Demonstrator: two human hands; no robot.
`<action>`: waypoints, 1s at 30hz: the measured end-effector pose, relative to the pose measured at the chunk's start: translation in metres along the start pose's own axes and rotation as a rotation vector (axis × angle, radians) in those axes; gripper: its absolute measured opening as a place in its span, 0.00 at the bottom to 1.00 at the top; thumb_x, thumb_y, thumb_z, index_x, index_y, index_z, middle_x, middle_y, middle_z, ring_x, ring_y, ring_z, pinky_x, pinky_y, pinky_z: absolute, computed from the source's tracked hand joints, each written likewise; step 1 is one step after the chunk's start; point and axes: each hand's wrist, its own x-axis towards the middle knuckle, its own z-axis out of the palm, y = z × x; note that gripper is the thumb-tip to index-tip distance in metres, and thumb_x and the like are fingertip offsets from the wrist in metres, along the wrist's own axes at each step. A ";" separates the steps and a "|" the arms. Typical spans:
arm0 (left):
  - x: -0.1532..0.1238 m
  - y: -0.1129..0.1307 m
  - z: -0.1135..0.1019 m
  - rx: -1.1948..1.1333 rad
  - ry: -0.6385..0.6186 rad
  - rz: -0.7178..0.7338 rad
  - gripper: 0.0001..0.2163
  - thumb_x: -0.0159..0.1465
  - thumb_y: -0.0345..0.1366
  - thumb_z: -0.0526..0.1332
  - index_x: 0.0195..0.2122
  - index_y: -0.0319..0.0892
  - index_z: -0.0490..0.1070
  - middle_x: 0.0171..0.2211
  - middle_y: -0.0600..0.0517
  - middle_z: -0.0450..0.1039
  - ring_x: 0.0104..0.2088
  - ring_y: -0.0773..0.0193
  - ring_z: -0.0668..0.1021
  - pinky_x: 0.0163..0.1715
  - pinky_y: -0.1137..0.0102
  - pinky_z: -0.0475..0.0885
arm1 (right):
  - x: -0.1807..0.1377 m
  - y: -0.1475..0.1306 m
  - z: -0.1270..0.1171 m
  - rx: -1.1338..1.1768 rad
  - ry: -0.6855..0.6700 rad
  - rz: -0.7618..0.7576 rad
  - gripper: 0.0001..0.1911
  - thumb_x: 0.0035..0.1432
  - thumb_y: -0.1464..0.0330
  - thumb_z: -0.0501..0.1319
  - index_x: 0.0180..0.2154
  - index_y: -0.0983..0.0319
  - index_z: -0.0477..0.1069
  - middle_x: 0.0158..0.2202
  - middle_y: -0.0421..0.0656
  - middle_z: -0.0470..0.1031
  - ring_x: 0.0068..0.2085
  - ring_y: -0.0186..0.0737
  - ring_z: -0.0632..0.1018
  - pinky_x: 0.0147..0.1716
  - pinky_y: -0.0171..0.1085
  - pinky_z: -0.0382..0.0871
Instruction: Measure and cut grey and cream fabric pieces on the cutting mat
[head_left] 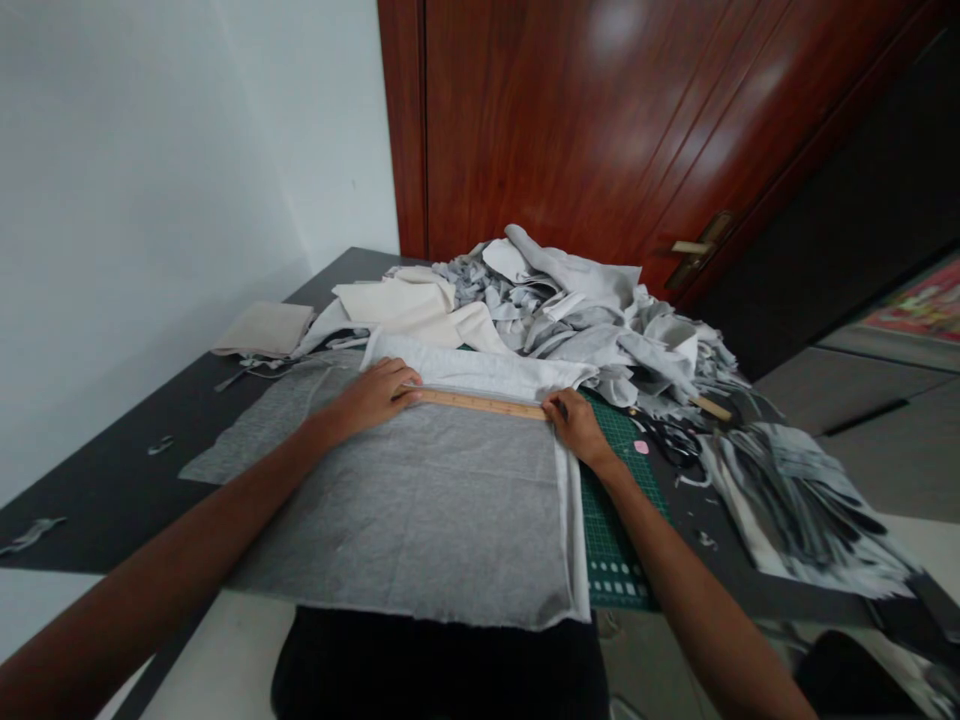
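Observation:
A grey fabric sheet lies spread over the dark table and a green cutting mat. A wooden ruler rests across its far edge. My left hand lies flat on the ruler's left end, fingers stretched out. My right hand sits at the ruler's right end, fingers curled and pinched at the fabric corner; what they hold, if anything, is hidden.
A heap of grey and white fabric scraps is piled behind the ruler. A folded beige cloth lies at far left. Cut strips and scissors lie to the right. A red-brown door stands behind the table.

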 end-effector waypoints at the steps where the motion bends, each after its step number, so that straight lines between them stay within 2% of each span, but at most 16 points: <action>1: 0.000 -0.001 0.000 0.000 0.002 -0.002 0.13 0.73 0.45 0.59 0.47 0.43 0.77 0.46 0.45 0.77 0.51 0.51 0.76 0.56 0.55 0.72 | 0.000 0.000 -0.001 0.006 0.001 -0.002 0.13 0.73 0.60 0.58 0.36 0.57 0.76 0.38 0.49 0.81 0.40 0.49 0.80 0.46 0.47 0.75; 8: 0.002 -0.006 -0.001 -0.014 -0.007 0.001 0.13 0.71 0.47 0.60 0.44 0.43 0.74 0.44 0.46 0.77 0.49 0.51 0.76 0.54 0.56 0.71 | 0.000 -0.004 -0.007 0.052 -0.021 -0.021 0.13 0.72 0.61 0.59 0.36 0.58 0.77 0.38 0.49 0.80 0.41 0.49 0.79 0.47 0.47 0.75; 15: 0.004 -0.010 0.000 -0.061 -0.039 0.069 0.20 0.75 0.54 0.55 0.53 0.45 0.77 0.50 0.45 0.78 0.53 0.52 0.76 0.58 0.56 0.70 | 0.000 -0.007 -0.013 0.063 -0.062 -0.014 0.11 0.70 0.60 0.62 0.38 0.58 0.79 0.37 0.47 0.80 0.38 0.47 0.78 0.44 0.45 0.76; 19: 0.005 -0.010 0.001 -0.060 -0.049 0.082 0.22 0.75 0.56 0.54 0.52 0.45 0.78 0.49 0.44 0.78 0.53 0.52 0.76 0.58 0.57 0.71 | -0.001 -0.005 -0.017 0.067 -0.084 -0.018 0.12 0.71 0.59 0.62 0.39 0.58 0.81 0.37 0.47 0.81 0.37 0.46 0.78 0.42 0.44 0.76; 26: 0.004 -0.005 0.000 -0.013 -0.042 0.067 0.18 0.75 0.51 0.56 0.51 0.44 0.78 0.49 0.44 0.78 0.52 0.51 0.77 0.58 0.57 0.71 | 0.000 -0.002 -0.020 0.070 -0.105 -0.071 0.13 0.73 0.62 0.60 0.46 0.57 0.83 0.43 0.49 0.83 0.46 0.51 0.81 0.51 0.50 0.76; 30: 0.004 -0.003 0.002 0.028 -0.042 0.063 0.16 0.75 0.47 0.57 0.50 0.44 0.78 0.49 0.44 0.78 0.53 0.51 0.77 0.58 0.57 0.71 | 0.000 -0.003 -0.023 0.071 -0.120 -0.096 0.13 0.73 0.63 0.60 0.45 0.57 0.85 0.42 0.49 0.83 0.45 0.50 0.81 0.50 0.50 0.76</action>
